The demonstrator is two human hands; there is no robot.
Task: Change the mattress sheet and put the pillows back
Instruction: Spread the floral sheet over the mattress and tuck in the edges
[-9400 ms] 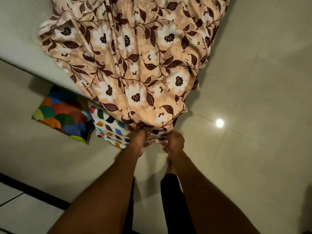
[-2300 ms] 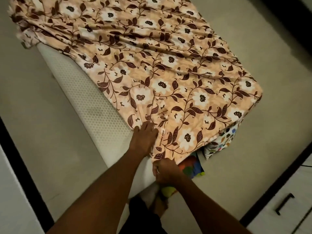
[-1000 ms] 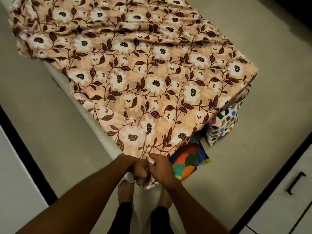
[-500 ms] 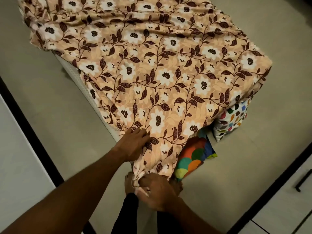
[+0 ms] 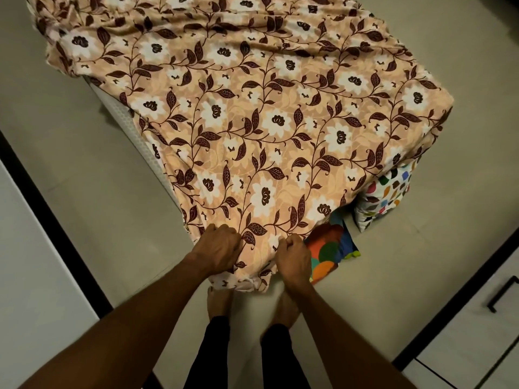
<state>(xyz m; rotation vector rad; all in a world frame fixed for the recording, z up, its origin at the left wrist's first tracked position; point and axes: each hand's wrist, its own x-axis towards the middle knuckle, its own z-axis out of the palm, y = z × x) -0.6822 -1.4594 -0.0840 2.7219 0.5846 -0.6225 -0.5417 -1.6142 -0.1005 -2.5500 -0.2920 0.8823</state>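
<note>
Both hands grip the sheet (image 5: 269, 130) at the mattress (image 5: 132, 130) corner. The left hand (image 5: 217, 249) and right hand (image 5: 293, 256) each bunch the cloth.

Peach sheet (image 5: 252, 113) with brown leaves and white flowers; two multicoloured pillows (image 5: 389, 192), possibly scale-patterned.

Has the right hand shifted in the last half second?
Yes. The right hand rose from below the sheet hem to grip it beside the colourful pillow.

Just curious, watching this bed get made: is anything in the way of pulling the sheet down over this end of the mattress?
Nothing visible. Both hands, left and right, already grip the sheet at the near corner. Two pillows lie on the floor, right of that corner.
</note>
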